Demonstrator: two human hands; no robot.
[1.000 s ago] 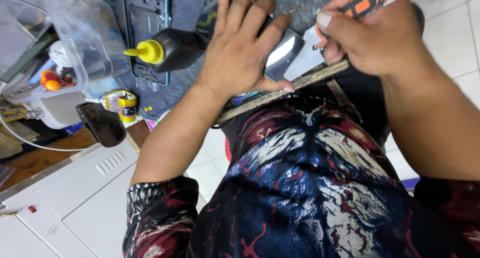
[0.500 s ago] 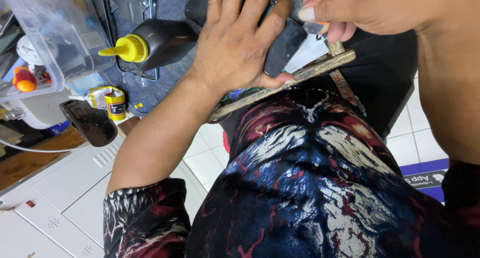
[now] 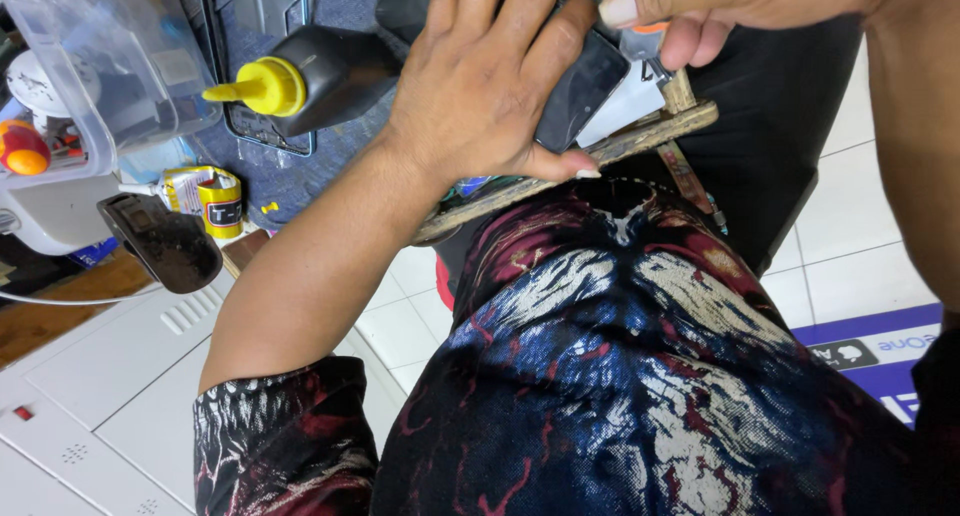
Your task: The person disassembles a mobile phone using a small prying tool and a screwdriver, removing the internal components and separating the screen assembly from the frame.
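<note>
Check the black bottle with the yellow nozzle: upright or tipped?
Tipped. The black bottle lies on its side on the blue mat, yellow nozzle pointing left.

left hand (image 3: 480, 86) splayed flat, right hand (image 3: 720, 6) pinching

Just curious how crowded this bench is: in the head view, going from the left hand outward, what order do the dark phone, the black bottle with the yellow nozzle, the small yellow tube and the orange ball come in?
1. Dark phone: under the left hand, touching its fingers.
2. Black bottle with the yellow nozzle: just left of the hand.
3. Small yellow tube: farther left, lower.
4. Orange ball: at the far left edge.
</note>
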